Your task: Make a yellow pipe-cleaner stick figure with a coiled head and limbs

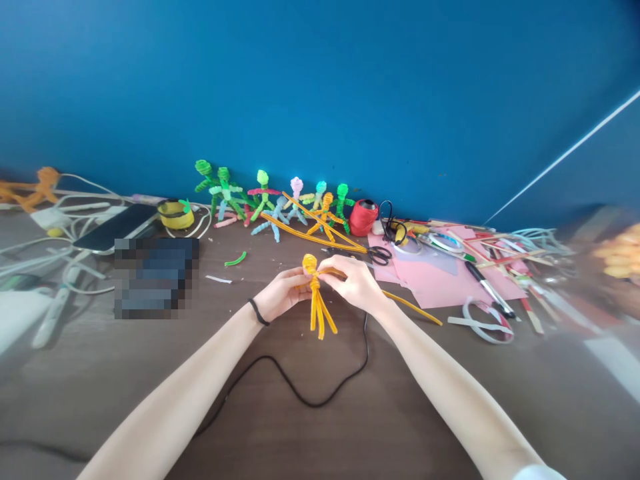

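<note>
Orange pipe-cleaner figure is pinched tight by left hand and right hand; its wrapped neck could unwind if either grip slips.

A row of coloured pipe-cleaner figures is lined up at the far edge of the table, against the blue wall. A red thread spool is set just right of them. Black scissors are laid nearer, and pink paper is spread to the right. A dark phone and a yellow roll are seen at the far left.
</note>
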`<action>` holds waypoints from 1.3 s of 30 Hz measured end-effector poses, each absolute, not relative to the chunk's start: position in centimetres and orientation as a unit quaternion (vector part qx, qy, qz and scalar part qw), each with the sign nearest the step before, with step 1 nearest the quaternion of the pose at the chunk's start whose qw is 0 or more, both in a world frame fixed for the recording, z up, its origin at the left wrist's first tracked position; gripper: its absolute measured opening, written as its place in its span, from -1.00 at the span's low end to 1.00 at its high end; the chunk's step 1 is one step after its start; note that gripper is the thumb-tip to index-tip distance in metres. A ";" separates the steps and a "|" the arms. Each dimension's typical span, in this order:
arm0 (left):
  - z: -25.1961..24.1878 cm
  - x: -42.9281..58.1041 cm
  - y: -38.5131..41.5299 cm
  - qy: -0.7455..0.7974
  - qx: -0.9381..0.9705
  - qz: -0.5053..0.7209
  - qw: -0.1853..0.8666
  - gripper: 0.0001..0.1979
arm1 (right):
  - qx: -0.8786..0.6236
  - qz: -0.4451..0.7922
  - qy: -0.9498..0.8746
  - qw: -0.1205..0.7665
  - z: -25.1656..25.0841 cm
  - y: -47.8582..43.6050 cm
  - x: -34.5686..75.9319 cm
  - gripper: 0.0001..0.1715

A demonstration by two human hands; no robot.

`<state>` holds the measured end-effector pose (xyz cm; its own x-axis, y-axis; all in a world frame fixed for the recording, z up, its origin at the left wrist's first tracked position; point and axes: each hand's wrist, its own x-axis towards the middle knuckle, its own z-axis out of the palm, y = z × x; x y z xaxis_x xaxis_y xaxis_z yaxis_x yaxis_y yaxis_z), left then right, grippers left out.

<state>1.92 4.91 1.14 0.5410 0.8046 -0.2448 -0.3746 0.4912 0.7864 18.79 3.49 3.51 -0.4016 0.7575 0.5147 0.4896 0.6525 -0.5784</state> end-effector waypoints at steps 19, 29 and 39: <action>1.2 1.9 4.9 0.296 0.323 0.372 0.819 -0.90 | -0.343 0.035 -0.868 0.356 2.5 3.6 19.0 -0.78; 1.0 1.8 5.0 0.319 0.403 0.371 0.773 -0.85 | -0.368 -0.004 -0.872 0.321 2.3 3.7 18.9 -0.76; 1.6 1.8 4.7 0.359 0.474 0.374 0.711 -0.79 | -0.395 -0.027 -0.884 0.249 2.1 3.5 18.6 -0.76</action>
